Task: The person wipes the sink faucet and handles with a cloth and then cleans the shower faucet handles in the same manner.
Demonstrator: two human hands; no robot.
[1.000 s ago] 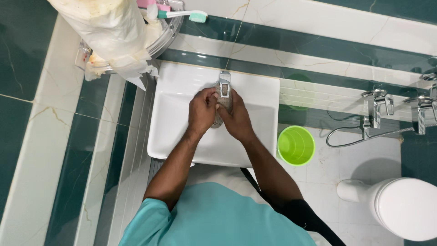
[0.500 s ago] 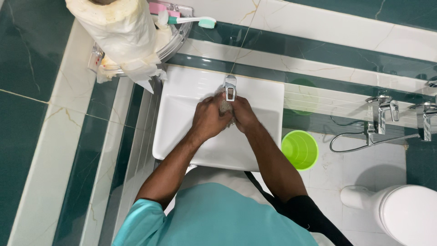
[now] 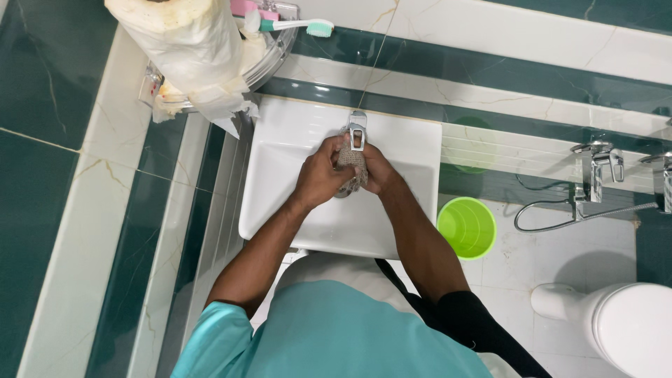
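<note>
— What was between the hands?

— A small wad of greyish, rough-woven cloth [image 3: 352, 168], bunched up and looking wet. It sat over the middle of the white basin [image 3: 280, 150], right under the chrome tap [image 3: 358, 130].

— And how were the hands on it?

— The left hand [image 3: 318, 176] was curled round the wad from one side, fingers bent over its top. The right hand [image 3: 379, 170] was closed on it from the other side. Both were gripping it, pressed close together, with the cloth showing in the narrow gap between them.

— The basin itself?

— Rectangular, glossy white ceramic with square corners, set against a wall of dark green and white marbled tiles [image 3: 490, 66]. The tap was a short, flat metal lever type at the back rim.

— Anything further out?

— Up to the left, a clear plastic shelf [image 3: 269, 56] carried a crumpled whitish plastic bag [image 3: 189, 49] and a toothbrush [image 3: 294, 26] with a mint-green and white handle. To the right, on the floor, stood a round lime-green bucket [image 3: 466, 227], then chrome wall taps with a hose [image 3: 595, 168], and a smooth white toilet [image 3: 623, 322] at the corner. The person wore a teal top [image 3: 329, 336].
</note>
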